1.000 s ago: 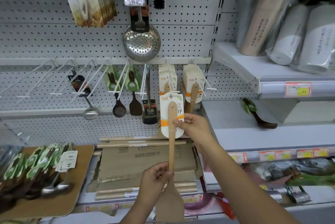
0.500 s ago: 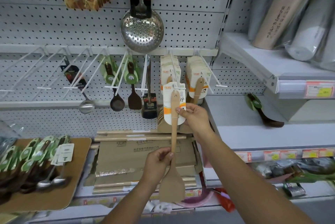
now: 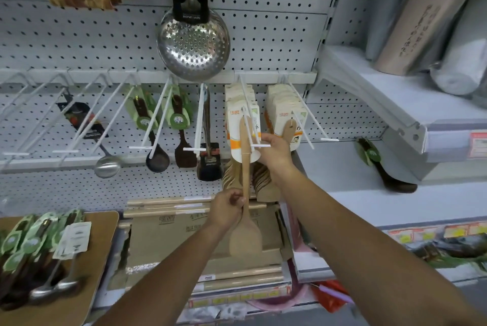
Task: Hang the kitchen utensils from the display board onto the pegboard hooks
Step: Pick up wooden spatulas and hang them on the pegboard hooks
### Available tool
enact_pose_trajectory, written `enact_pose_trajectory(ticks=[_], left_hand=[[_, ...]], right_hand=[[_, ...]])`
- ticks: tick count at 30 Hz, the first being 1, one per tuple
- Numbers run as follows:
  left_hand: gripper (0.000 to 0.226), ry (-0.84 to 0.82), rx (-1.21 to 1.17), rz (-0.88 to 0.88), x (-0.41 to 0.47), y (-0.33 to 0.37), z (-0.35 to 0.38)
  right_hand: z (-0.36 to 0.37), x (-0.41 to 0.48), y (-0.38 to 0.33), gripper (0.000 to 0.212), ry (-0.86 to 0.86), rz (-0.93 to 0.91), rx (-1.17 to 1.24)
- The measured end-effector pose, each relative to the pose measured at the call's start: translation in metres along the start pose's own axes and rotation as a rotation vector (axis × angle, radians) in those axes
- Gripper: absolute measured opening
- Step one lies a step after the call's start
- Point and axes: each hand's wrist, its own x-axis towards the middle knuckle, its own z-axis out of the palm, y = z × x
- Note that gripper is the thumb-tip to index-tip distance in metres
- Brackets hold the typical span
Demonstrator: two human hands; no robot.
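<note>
A wooden spatula [image 3: 246, 236] with a white and orange card label [image 3: 238, 138] hangs upright in front of me. My left hand [image 3: 226, 209] grips its handle just above the blade. My right hand [image 3: 274, 150] pinches the label's right edge at the tip of a white pegboard hook [image 3: 249, 117], whose prongs overlap the top of the label. More carded wooden spatulas [image 3: 286, 112] hang on this hook and the one to its right. The wooden display board [image 3: 102, 241] at lower left carries several green-carded spoons and ladles [image 3: 34, 251].
A steel skimmer [image 3: 193, 43] hangs above. Dark spoons, a metal ladle [image 3: 106, 166] and a black spatula hang on hooks to the left; other hooks there are bare. Cardboard boxes [image 3: 184, 236] lie below. A green-carded spoon [image 3: 379, 167] lies on the right shelf.
Both hands have raised the spatula toward the pegboard. Its label has gone from below the hook's tip up onto the prongs.
</note>
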Motion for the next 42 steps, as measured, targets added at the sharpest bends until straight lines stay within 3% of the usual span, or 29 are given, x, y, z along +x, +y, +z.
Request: enact_pose_trajectory(ticks=[7, 11, 14, 19, 25, 31, 38, 42], left_hand=[[0.012, -0.005, 0.143, -0.030, 0.025, 0.001, -0.008], [0.017, -0.008, 0.266, 0.008, 0.029, -0.001, -0.014], [0.024, -0.035, 0.281, 0.043, 0.027, -0.002, -0.022], [0.032, -0.030, 0.495, 0.128, 0.002, 0.000, -0.045], [0.059, 0.008, 1.056, 0.246, -0.049, 0.004, -0.102], [0.063, 0.174, 1.267, 0.114, -0.127, 0.005, -0.203], [0.068, 0.428, 1.298, -0.175, -0.263, 0.003, -0.310], [0.073, 0.510, 1.249, -0.338, -0.337, -0.008, -0.356]], right_hand=[[0.002, 0.010, 0.005, 0.004, -0.011, 0.012, -0.088], [0.001, 0.001, 0.020, 0.010, 0.010, 0.078, -0.112], [-0.002, -0.014, 0.037, 0.033, -0.033, 0.060, -0.361], [-0.001, -0.042, 0.057, 0.042, -0.156, 0.027, -0.723], [0.035, -0.076, 0.053, 0.060, -0.372, -0.307, -1.178], [0.115, -0.118, 0.035, 0.104, -0.623, -0.696, -1.348], [0.222, -0.205, 0.025, 0.079, -0.903, -0.990, -1.276], [0.286, -0.267, 0.023, 0.085, -1.022, -1.099, -1.237]])
